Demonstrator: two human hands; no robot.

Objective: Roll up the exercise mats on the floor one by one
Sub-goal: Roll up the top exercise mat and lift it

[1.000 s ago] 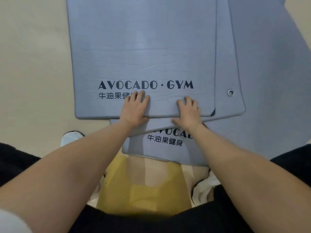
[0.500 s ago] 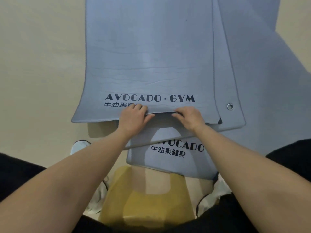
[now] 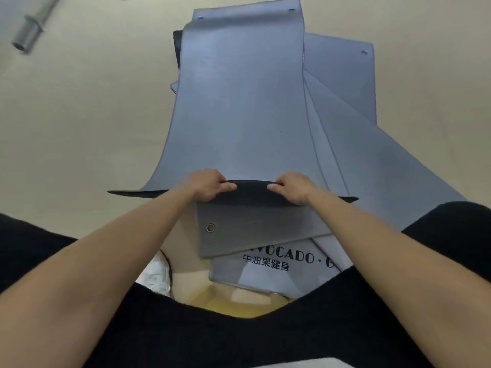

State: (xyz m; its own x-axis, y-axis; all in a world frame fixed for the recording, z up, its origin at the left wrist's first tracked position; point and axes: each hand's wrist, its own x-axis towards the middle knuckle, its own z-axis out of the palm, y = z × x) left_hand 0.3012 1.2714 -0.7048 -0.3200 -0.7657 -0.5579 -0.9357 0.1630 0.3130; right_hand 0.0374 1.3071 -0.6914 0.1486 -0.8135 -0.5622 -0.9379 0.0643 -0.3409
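Lying far off by the top left corner of the floor (image 3: 79, 115) is a silver metal tube (image 3: 33, 26), well apart from everything else. The floor is a plain tan colour.

A white shoe (image 3: 155, 273) peeks out low down, just left of the pile of mats.

The left hand (image 3: 206, 185) is closed tight on the near end of the top mat (image 3: 239, 115). Its fingers curl over the grey side and the thumb lies along the dark underside. That near end is lifted off the pile and bent back, so a dark strip of the underside shows between the two hands. The rest of this grey mat runs away across the floor, up to two small holes at its far end.

Under the lifted end lies a second mat (image 3: 255, 227) with a metal ring (image 3: 210, 227) near its left corner. Below that is a third mat with dark letters (image 3: 279, 258) printed on it.

The right hand (image 3: 292, 188) is closed tight on the same lifted end, near the left hand but not touching it.

More grey mats (image 3: 372, 160) fan out from under the top one toward the right edge of the floor.
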